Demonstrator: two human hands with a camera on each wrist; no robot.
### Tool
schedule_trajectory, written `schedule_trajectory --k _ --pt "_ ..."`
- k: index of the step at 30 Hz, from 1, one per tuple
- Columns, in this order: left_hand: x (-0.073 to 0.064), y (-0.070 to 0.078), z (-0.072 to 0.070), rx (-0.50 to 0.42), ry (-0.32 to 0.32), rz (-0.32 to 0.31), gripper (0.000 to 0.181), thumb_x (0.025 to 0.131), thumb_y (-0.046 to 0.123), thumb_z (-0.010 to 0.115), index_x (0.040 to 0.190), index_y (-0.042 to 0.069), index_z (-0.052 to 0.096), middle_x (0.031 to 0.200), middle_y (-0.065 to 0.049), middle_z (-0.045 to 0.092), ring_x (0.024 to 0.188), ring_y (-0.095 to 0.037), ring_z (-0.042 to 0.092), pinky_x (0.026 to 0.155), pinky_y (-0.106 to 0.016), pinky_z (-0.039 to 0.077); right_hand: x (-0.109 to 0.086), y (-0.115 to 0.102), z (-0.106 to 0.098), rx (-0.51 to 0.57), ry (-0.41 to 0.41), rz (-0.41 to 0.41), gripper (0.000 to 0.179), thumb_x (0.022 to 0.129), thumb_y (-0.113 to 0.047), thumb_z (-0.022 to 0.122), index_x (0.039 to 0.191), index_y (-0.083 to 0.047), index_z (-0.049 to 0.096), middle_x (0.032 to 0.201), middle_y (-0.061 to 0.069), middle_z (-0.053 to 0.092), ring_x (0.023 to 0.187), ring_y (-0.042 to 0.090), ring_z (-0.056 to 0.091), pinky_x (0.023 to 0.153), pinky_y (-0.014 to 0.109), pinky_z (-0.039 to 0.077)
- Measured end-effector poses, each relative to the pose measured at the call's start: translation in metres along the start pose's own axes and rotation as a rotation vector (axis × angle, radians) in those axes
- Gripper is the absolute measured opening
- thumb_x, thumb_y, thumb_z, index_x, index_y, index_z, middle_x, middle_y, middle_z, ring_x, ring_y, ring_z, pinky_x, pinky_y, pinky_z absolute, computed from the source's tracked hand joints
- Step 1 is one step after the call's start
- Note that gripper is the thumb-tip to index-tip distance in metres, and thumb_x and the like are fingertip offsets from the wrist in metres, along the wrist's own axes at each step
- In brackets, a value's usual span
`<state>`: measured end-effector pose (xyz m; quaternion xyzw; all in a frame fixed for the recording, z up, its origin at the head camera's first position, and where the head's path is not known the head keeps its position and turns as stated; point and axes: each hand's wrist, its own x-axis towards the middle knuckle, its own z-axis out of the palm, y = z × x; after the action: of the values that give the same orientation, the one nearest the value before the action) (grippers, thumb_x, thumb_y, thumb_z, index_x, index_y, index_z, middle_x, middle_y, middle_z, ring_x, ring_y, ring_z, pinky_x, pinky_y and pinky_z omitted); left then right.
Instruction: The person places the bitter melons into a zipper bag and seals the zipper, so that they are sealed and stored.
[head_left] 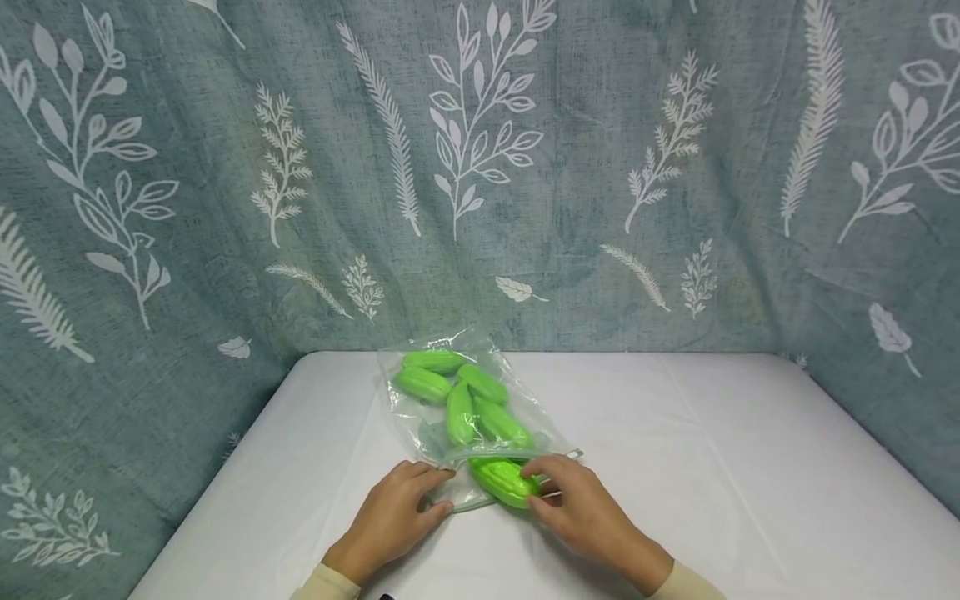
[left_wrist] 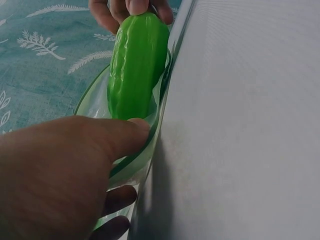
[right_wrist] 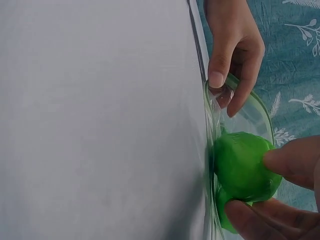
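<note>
A clear zip bag [head_left: 420, 433] lies on the white table with several bright green toy cucumbers [head_left: 459, 414] inside. At its mouth, my right hand [head_left: 585, 508] grips one more ridged green cucumber [head_left: 504, 482] by its near end. The far end of that cucumber is inside the bag's opening. With thumb and fingers my left hand [head_left: 401, 508] pinches the left side of the bag's rim [right_wrist: 267, 112], holding the mouth apart. In the left wrist view, the left thumb [left_wrist: 132, 132] lies over the rim close to the gripped cucumber [left_wrist: 137, 70].
A white cloth covers the table [head_left: 675, 467]. Behind it and at both sides hangs a blue-green curtain [head_left: 570, 183] with white leaf patterns. A small dark object [head_left: 386, 597] shows at the bottom edge of the head view.
</note>
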<state>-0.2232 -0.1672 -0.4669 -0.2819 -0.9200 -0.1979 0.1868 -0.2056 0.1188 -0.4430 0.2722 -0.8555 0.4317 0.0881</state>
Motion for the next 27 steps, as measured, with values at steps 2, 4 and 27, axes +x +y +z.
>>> schedule_trajectory --k 2,4,27 --pt "0.0005 -0.0001 -0.0003 0.000 -0.007 -0.005 0.038 0.085 0.032 0.080 0.120 0.019 0.074 0.112 0.008 0.070 0.092 -0.008 0.057 0.074 -0.029 0.050 0.0008 -0.0011 0.0018 -0.014 0.010 -0.026 0.030 0.085 0.002 0.075 0.112 -0.011 0.068 0.110 0.004 0.063 0.088 0.017 0.070 0.074 0.020 0.055" --pt "0.0014 -0.0004 -0.0001 -0.003 -0.013 -0.009 0.038 0.085 0.033 0.080 0.120 0.019 0.074 0.113 0.008 0.070 0.092 -0.008 0.057 0.074 -0.029 0.050 0.0018 -0.0021 0.0035 -0.038 0.020 -0.056 0.030 0.085 0.001 0.075 0.112 -0.011 0.070 0.108 0.002 0.062 0.088 0.014 0.068 0.074 0.020 0.055" --pt "0.0013 -0.0003 0.0014 -0.016 -0.016 -0.015 0.037 0.086 0.033 0.079 0.120 0.019 0.074 0.113 0.008 0.070 0.093 -0.009 0.058 0.075 -0.030 0.050 0.0044 -0.0093 0.0095 -0.214 0.097 0.038 0.028 0.082 0.002 0.078 0.098 -0.014 0.062 0.098 -0.002 0.059 0.083 0.009 0.066 0.070 0.020 0.054"
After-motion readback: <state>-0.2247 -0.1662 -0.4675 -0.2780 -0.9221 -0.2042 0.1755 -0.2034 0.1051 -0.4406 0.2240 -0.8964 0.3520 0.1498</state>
